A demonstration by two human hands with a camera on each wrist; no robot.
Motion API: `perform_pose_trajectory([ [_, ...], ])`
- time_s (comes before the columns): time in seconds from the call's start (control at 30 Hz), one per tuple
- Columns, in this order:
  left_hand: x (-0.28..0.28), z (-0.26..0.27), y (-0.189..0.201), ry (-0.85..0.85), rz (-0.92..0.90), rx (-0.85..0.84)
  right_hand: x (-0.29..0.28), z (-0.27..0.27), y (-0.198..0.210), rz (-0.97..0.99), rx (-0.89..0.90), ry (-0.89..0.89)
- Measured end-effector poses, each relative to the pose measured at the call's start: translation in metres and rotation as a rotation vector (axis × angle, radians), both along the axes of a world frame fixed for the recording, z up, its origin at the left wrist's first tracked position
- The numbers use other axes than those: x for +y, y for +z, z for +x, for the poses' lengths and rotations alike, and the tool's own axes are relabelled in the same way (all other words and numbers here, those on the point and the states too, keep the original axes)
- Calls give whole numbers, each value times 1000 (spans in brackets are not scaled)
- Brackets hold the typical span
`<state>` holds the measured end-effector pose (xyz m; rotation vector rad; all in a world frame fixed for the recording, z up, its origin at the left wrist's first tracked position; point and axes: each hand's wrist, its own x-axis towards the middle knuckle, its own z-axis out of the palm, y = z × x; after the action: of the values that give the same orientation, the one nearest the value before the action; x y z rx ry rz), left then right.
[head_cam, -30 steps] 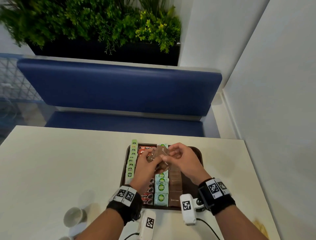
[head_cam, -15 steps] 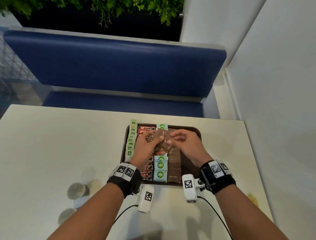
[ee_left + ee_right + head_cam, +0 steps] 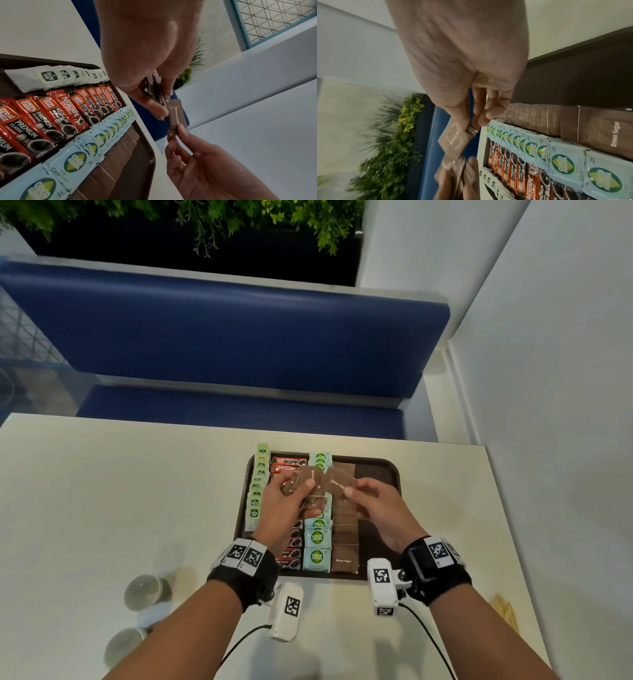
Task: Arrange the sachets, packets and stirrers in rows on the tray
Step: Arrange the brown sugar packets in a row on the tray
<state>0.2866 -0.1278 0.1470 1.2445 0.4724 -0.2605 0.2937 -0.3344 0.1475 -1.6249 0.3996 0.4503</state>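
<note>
Inside tray (image 3: 394, 474) — tea, coffee, coco-sugar, brown-sugar sachet rows (image 3: 345, 529).

The middle of the coffee stick row (image 3: 289, 546) and of the Coco Sugar row (image 3: 318, 537) is covered by the left hand (image 3: 286, 508). The stack of brown packets (image 3: 453, 174) is blurred in the right wrist view. At 7 o'clock, a cup (image 3: 125, 645) is cut off by the forearm.

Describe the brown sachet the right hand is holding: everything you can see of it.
The brown sugar sachet is a flat rectangular paper-looking packet with pale "Brown Sugar" print. The right hand pinches one end, holding it tilted in the air above the tray. Its other end meets the bundle of like sachets in the left hand.
</note>
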Motion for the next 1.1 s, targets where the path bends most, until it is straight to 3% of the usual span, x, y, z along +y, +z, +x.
perform_pose_trajectory([
  [0.07, 4, 2, -6, 31, 19, 24, -10, 13, -14, -26, 14, -105],
  [0.2, 15, 6, -14, 62, 53, 53, -32, 55, -58, -268, 0, -234],
  [0.4, 28, 15, -23, 76, 48, 86, -30, 107, -104, -467, -48, -120],
  [0.63, 22, 26, -26, 71, 34, 102, -19, 130, -127, -572, -45, -29],
  [1.1, 18, 37, -24, 60, 9, 125, -9, 133, -133, -585, -42, -61],
])
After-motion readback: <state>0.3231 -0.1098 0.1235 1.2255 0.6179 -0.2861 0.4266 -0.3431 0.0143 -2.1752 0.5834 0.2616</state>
